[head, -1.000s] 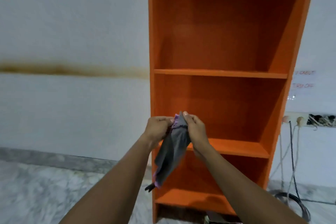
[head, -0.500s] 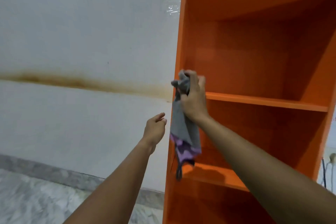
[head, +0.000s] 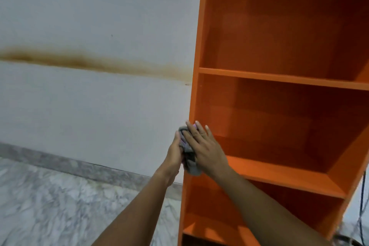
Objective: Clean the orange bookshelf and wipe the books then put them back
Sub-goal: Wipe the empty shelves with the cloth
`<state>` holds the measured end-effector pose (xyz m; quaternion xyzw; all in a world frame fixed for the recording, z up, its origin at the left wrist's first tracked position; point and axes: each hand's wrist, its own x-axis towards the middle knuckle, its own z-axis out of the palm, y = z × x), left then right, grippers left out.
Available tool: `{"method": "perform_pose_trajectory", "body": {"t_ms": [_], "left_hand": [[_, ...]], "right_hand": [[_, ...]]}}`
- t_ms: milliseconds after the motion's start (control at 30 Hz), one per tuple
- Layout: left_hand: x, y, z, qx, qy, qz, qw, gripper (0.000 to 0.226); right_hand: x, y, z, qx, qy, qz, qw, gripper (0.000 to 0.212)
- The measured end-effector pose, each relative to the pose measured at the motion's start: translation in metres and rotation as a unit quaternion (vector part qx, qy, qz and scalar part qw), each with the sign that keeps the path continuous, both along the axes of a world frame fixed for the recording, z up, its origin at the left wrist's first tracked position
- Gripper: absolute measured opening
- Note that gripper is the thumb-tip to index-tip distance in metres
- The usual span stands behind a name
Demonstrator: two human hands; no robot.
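The orange bookshelf (head: 279, 79) fills the right half of the view, and every shelf that shows is bare. No books are in view. A grey cloth with a purple edge (head: 189, 161) is wrapped over the front edge of the shelf's left side panel (head: 196, 96), at the height of the second compartment. My right hand (head: 205, 150) presses the cloth flat against the panel with straight fingers. My left hand (head: 174, 154) holds the cloth from the outer side with its thumb on the fabric; its fingers are hidden behind it.
A white wall with a brown horizontal stain (head: 95, 64) runs to the left of the shelf. Grey marble floor (head: 50, 201) with a stone skirting lies below. Dark cables (head: 362, 205) hang at the shelf's lower right.
Both hands were bunching the cloth; then my right hand lifted it to the shelf's left edge. Now the cloth is lower on that edge, and my left hand has rejoined it.
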<state>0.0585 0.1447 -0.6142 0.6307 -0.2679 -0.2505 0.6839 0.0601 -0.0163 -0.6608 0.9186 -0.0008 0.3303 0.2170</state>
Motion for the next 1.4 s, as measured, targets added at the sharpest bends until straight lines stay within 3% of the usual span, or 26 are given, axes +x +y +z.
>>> {"method": "perform_pose_trajectory", "body": {"t_ms": [133,200,300,400,500,633,800,900,1000,1067,1133,1233,1333,1400], "left_hand": [[0.002,-0.003,-0.054,0.067,-0.038,-0.027,0.997,0.055],[0.004,-0.007,-0.081,0.137,-0.088,-0.044,0.986,0.053],[-0.008,-0.018,-0.107,0.247,-0.263,0.026,0.932,0.051],[-0.03,-0.037,-0.1,0.249,-0.407,0.067,0.876,0.051],[-0.049,-0.068,-0.099,0.322,-0.5,0.021,0.803,0.072],[-0.077,-0.101,-0.109,0.398,-0.496,-0.043,0.771,0.087],[-0.116,-0.125,-0.132,0.368,-0.517,-0.047,0.771,0.086],[-0.131,-0.138,-0.148,0.377,-0.516,-0.086,0.764,0.085],[-0.133,-0.152,-0.163,0.403,-0.48,-0.119,0.769,0.083],[-0.127,-0.16,-0.178,0.419,-0.447,-0.13,0.78,0.082],[-0.115,-0.169,-0.199,0.43,-0.415,-0.139,0.789,0.081],[-0.089,-0.182,-0.231,0.454,-0.377,-0.159,0.792,0.079],[-0.06,-0.195,-0.261,0.491,-0.349,-0.193,0.774,0.077],[-0.039,-0.201,-0.285,0.512,-0.332,-0.22,0.761,0.074]], "right_hand": [[-0.026,-0.009,-0.053,0.039,0.112,-0.023,0.993,0.097],[-0.042,-0.019,-0.067,0.099,0.13,-0.031,0.986,0.09],[-0.081,-0.034,-0.066,0.187,0.136,-0.058,0.971,0.075],[-0.123,-0.056,-0.058,0.242,0.137,-0.117,0.953,0.078],[-0.171,-0.085,-0.063,0.259,0.072,-0.167,0.949,0.073],[-0.239,-0.12,-0.074,0.326,-0.041,-0.232,0.915,0.067],[-0.289,-0.122,-0.093,0.461,-0.228,-0.192,0.836,0.061],[-0.293,-0.113,-0.114,0.557,-0.32,-0.188,0.743,0.019],[-0.285,-0.129,-0.143,0.66,-0.33,-0.247,0.628,0.017],[-0.277,-0.143,-0.162,0.677,-0.332,-0.273,0.597,0.015],[-0.262,-0.156,-0.182,0.67,-0.328,-0.282,0.604,0.027],[-0.24,-0.174,-0.22,0.607,-0.255,-0.29,0.694,0.059],[-0.227,-0.187,-0.271,0.555,-0.048,-0.312,0.77,0.061],[-0.227,-0.203,-0.313,0.48,0.08,-0.346,0.802,0.056]]}}
